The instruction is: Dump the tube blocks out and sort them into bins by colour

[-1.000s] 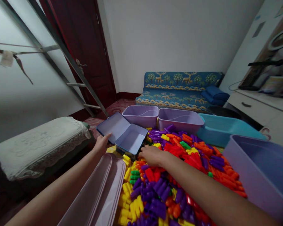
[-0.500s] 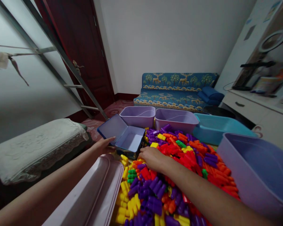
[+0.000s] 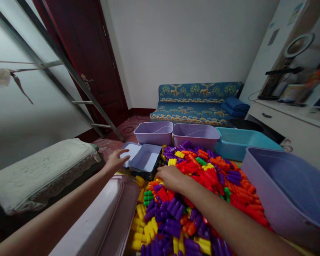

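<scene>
A shallow rectangular hinged box (image 3: 146, 159) with a pale inside and dark patterned outer walls lies open among the plastic pieces. Its lid (image 3: 131, 149) is folded back flat to the left. My left hand (image 3: 116, 160) is over the lid's near left edge, thumb and fingers apart, nothing in it. At the box's right side, my right hand (image 3: 171, 177) has its fingers bent against the outer wall; the fingertips are partly hidden. Around and under that hand spread many connected plastic pieces (image 3: 173, 209) in purple, yellow, red, orange and green.
Two lilac bins (image 3: 153, 132) stand behind the pile. A turquoise bin (image 3: 245, 142) is at the back right, and a larger lilac bin (image 3: 285, 199) at the right. A pale lid-like panel (image 3: 101, 217) lies near my left forearm. A cloth-covered bench (image 3: 45, 170) is at the left.
The box's lid has dropped from a raised slant to lying flat. My left hand has let go of it and its fingers have spread. My right hand stays beside the box.
</scene>
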A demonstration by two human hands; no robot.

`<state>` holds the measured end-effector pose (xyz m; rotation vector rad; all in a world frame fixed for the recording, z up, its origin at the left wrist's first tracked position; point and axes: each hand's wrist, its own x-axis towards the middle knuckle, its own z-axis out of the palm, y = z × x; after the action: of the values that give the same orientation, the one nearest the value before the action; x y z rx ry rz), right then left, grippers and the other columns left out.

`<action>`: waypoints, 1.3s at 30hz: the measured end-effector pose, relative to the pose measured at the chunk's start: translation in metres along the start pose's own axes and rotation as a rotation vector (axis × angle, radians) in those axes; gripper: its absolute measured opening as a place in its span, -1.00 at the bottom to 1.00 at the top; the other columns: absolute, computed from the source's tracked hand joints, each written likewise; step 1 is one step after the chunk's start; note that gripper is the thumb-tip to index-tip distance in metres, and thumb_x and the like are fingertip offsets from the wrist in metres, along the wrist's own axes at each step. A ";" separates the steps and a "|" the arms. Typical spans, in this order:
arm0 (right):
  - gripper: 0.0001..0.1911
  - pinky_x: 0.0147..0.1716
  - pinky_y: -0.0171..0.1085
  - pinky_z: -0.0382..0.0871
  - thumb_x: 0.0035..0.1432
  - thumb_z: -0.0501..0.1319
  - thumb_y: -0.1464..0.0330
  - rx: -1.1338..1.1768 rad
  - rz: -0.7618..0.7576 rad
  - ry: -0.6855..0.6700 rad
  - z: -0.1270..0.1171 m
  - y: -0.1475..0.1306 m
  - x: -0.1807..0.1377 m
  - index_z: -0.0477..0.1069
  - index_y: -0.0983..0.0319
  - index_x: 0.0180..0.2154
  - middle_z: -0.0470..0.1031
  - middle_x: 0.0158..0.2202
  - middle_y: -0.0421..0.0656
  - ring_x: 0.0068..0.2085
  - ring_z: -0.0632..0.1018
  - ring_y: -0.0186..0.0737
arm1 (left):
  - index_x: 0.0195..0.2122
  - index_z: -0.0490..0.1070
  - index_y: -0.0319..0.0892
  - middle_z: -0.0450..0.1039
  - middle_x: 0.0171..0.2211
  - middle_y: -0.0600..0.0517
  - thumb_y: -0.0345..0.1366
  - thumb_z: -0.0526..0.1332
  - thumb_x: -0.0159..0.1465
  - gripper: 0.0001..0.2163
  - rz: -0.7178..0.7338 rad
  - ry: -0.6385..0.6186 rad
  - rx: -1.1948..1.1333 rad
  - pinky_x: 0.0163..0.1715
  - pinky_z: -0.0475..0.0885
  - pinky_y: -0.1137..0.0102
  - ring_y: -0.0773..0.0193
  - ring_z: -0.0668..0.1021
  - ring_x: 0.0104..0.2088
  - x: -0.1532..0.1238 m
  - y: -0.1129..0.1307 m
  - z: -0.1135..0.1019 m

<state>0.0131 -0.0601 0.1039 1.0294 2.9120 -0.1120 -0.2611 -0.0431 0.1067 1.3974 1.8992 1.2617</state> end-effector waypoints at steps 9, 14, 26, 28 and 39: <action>-0.79 0.14 -0.12 0.15 0.22 0.12 0.45 0.191 0.162 0.547 -0.011 -0.005 -0.078 0.50 0.16 -0.18 0.52 -0.08 -0.13 0.01 0.44 -0.19 | 0.06 0.45 -0.14 0.50 -0.01 -0.14 -0.04 0.05 0.28 -0.57 0.509 -0.635 0.448 -0.02 0.36 0.33 0.06 0.53 -0.01 -0.081 0.083 0.082; -0.62 0.11 -0.10 0.23 0.30 0.04 0.20 0.116 0.664 0.720 0.007 0.036 -0.159 0.42 0.24 0.01 0.44 0.03 0.02 0.07 0.41 -0.06 | 0.07 0.41 -0.20 0.51 -0.04 -0.24 0.04 -0.08 0.32 -0.48 0.427 -0.553 0.645 -0.04 0.35 0.26 -0.03 0.54 -0.02 -0.079 0.085 0.114; -0.21 -0.11 -0.05 0.34 0.26 -0.18 -0.10 0.155 1.025 0.238 0.023 0.054 -0.156 0.14 0.35 0.24 0.55 -0.10 0.15 -0.09 0.57 0.12 | 0.10 0.40 -0.08 0.46 0.00 -0.26 0.29 -0.23 0.22 -0.27 0.223 -0.477 0.685 -0.07 0.38 0.11 -0.15 0.55 -0.05 -0.089 0.080 0.164; -0.20 -0.08 -0.04 0.33 0.25 -0.18 -0.10 0.275 0.997 0.280 0.025 0.055 -0.147 0.07 0.33 0.27 0.50 0.01 0.15 -0.04 0.55 0.12 | 0.10 0.41 -0.09 0.43 0.02 -0.26 0.31 -0.19 0.19 -0.26 0.204 -0.464 0.675 -0.07 0.38 0.10 -0.15 0.55 -0.06 -0.090 0.081 0.166; -0.36 0.10 -0.07 0.26 0.03 0.25 -0.01 1.116 0.722 0.687 0.037 0.068 -0.110 0.31 0.15 0.09 0.48 0.04 -0.09 0.07 0.47 -0.06 | 0.06 0.45 -0.22 0.45 0.03 -0.19 0.25 0.16 0.08 -0.30 0.155 -0.515 0.048 0.06 0.32 0.18 -0.08 0.47 0.05 -0.088 0.071 0.183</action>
<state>0.1425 -0.0795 0.0712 2.5856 2.5548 -1.7544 -0.0497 -0.0462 0.0696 1.7215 1.4978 0.8141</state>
